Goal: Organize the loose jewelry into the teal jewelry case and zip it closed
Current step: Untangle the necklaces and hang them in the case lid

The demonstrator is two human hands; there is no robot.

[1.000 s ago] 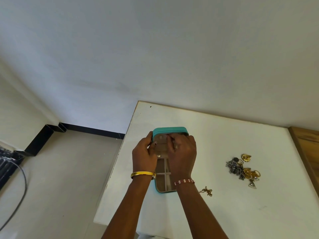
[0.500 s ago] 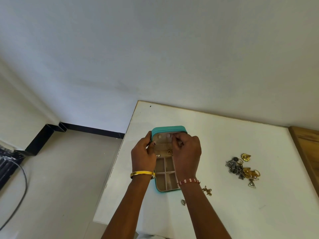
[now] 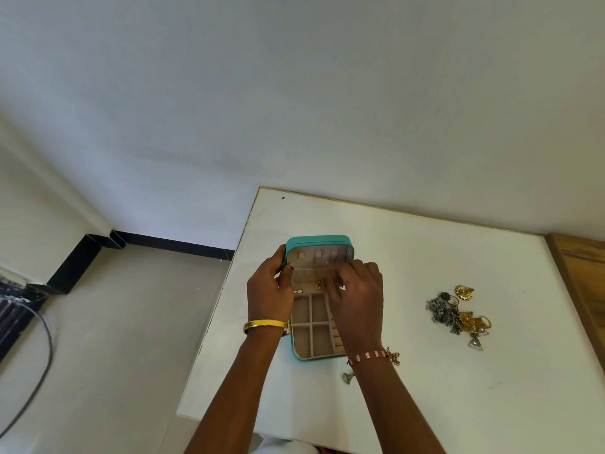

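The teal jewelry case (image 3: pixel 319 239) lies open on the white table (image 3: pixel 425 404), its lid standing up at the far end and its beige compartments towards me. My left hand (image 3: pixel 268 290) grips the lid's left edge, thumb on the inner lining. My right hand (image 3: pixel 357 296) is at the lid's inner pocket, fingers curled and pinching at the thin chain of a gold pendant (image 3: pixel 320 285) that hangs there. Loose jewelry (image 3: pixel 455 314), gold and dark silver pieces, is piled to the right of the case.
A small silver piece (image 3: pixel 347 377) lies just in front of the case. A gold chain piece (image 3: pixel 394 357) shows beside my right wrist. A wooden surface (image 3: pixel 582 273) borders the table on the right. The table's left edge drops to the floor, where a cable (image 3: pixel 42 355) lies.
My right hand has come down from the hooks at the top of the lid to the pocket below. The gold pendant now hangs inside the lid. The left hand stays on the lid.
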